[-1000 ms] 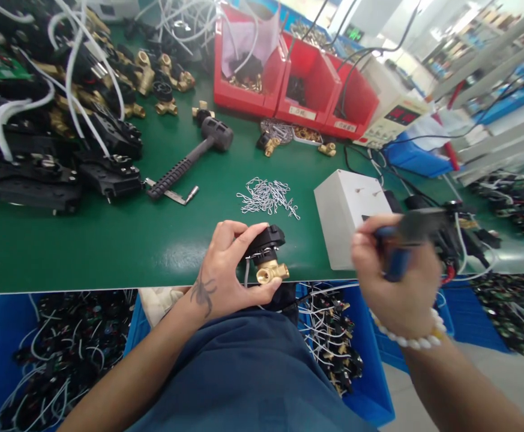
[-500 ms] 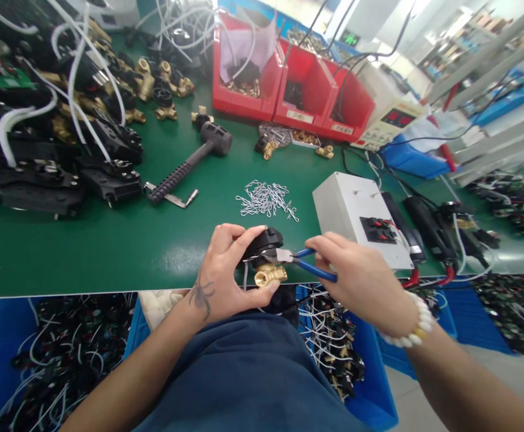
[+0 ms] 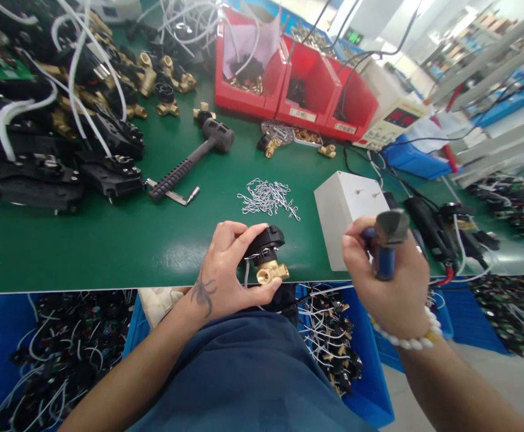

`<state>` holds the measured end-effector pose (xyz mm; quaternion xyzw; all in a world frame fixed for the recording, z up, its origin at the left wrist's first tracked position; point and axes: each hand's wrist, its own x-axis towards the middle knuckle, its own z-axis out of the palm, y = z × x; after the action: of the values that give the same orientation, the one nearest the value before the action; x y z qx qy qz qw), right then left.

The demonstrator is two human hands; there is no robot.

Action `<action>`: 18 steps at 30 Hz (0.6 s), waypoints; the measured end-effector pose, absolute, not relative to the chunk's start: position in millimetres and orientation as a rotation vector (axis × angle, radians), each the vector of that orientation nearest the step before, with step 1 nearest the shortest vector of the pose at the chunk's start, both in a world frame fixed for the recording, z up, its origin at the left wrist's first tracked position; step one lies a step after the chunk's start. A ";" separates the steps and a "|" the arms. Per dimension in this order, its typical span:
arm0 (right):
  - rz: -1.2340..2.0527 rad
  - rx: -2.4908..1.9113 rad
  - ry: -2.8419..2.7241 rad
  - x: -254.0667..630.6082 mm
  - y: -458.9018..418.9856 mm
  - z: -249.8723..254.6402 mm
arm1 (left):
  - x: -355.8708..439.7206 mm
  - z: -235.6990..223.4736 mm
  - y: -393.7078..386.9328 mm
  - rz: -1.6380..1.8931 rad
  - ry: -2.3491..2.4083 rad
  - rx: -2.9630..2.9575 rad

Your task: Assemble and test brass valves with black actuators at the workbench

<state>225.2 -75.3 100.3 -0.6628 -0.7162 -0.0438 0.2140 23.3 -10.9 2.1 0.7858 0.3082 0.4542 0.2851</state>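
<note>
My left hand (image 3: 232, 270) is closed around a valve assembly (image 3: 268, 264), with a black plastic head above and a brass body below, at the bench's front edge. A wire clip shows at the joint between head and brass. My right hand (image 3: 392, 282) grips blue-handled pliers (image 3: 390, 231), raised in front of the grey box and apart from the valve; their metal head points towards the camera. Beyond the valve lies a loose pile of wire hairpin clips (image 3: 268, 197) on the green bench.
A rubber mallet (image 3: 194, 157) rests across a metal crank. Black units (image 3: 108, 174) with white cables crowd the left. Red bins (image 3: 307, 90) line the back. A grey box (image 3: 340, 216) stands right of the clips. Blue crates (image 3: 381, 384) of parts sit below the edge.
The pliers went from raised at the right to the clip on the valve, then back up to the right. My left hand has kept the valve in almost the same spot.
</note>
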 end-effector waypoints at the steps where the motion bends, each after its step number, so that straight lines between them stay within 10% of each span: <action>1: -0.064 -1.856 -2.061 224.0 -75.6 97.2 | 23.5 2.3 -10.8 1.215 0.819 2.115; 18: 1.196 -1.439 -1.927 218.1 -62.7 70.8 | 24.1 1.7 -11.5 1.297 0.802 2.011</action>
<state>218.1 -62.7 70.8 -0.5218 -0.6989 0.4339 0.2259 24.1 -11.5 1.7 0.7590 0.3029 0.4895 0.3040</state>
